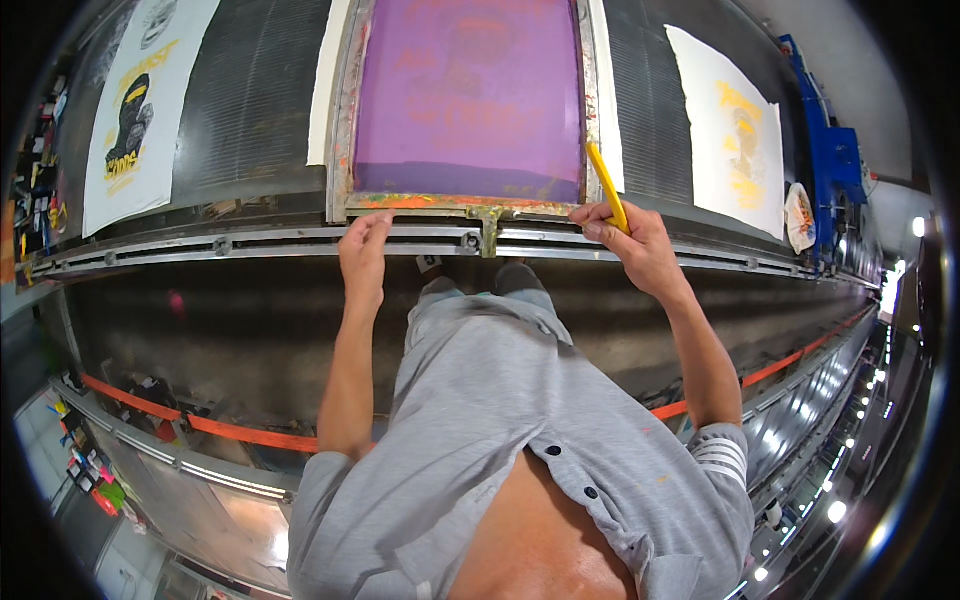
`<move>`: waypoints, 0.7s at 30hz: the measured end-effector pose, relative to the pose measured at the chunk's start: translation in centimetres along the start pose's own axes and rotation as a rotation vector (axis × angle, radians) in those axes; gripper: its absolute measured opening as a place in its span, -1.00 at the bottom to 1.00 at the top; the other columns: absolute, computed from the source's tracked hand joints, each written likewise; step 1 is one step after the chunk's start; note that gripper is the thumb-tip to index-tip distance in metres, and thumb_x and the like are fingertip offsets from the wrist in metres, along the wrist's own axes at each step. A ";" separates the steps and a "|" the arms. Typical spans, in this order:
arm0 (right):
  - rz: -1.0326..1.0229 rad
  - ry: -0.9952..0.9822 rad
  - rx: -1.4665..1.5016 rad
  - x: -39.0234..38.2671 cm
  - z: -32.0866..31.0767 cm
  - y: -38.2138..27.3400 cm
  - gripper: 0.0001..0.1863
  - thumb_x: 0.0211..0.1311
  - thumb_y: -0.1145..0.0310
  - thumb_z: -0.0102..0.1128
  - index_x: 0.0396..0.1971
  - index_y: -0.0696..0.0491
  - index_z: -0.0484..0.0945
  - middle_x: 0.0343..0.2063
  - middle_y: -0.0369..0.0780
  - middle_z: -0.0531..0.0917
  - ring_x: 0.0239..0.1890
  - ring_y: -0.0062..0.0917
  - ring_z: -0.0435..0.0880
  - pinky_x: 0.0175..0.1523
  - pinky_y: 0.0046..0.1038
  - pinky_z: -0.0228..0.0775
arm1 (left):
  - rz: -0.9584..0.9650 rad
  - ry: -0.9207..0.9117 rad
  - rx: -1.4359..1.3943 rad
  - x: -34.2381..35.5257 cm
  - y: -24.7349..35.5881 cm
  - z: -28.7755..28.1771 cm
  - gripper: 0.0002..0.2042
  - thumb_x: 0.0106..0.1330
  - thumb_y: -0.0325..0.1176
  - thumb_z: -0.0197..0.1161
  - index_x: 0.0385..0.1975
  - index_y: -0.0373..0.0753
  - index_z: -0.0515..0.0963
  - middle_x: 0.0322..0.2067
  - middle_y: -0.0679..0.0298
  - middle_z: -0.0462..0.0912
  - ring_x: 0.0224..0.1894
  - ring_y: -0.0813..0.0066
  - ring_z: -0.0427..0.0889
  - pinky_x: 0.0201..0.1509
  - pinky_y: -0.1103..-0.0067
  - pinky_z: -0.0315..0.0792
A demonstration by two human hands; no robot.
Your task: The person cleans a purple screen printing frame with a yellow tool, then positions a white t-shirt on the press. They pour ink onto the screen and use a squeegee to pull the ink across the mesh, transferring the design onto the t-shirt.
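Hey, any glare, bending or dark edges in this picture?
Head view: metal rails bow toward the rim, corners go black; same view, right: lamps burn out white; same view, lower left: glare on a metal panel; same view: left hand and right hand fairly sharp.

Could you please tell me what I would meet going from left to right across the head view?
The left printed sheet, the left hand, the metal bracket, the right hand holding a yellow tool, the right printed sheet, the blue equipment.
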State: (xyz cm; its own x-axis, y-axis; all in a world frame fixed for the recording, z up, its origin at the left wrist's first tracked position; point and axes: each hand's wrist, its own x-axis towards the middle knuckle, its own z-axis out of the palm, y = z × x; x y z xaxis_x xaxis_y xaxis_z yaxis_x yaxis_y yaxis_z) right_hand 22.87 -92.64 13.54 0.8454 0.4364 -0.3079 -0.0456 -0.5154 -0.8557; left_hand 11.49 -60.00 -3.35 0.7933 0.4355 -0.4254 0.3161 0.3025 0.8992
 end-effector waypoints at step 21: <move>-0.188 -0.536 -0.079 4.4 0.3 -2.8 -0.75 0.27 0.39 0.25 -0.14 0.22 0.56 -0.38 -0.03 0.65 -0.31 -0.11 0.66 -0.17 -0.16 0.46 | 0.666 -0.378 0.635 0.2 14.7 18.1 -0.73 0.21 -0.54 0.05 -0.14 -0.41 0.59 -0.04 -0.03 0.66 0.07 -0.04 0.59 0.18 0.26 0.44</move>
State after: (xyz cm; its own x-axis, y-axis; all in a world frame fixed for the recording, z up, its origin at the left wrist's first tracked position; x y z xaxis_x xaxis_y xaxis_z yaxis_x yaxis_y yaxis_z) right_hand 26.50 -89.08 14.42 0.4466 0.8279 -0.3393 0.1368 -0.4379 -0.8885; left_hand 25.72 -70.76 11.60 0.9888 0.0191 0.1477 -0.1222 -0.4636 0.8776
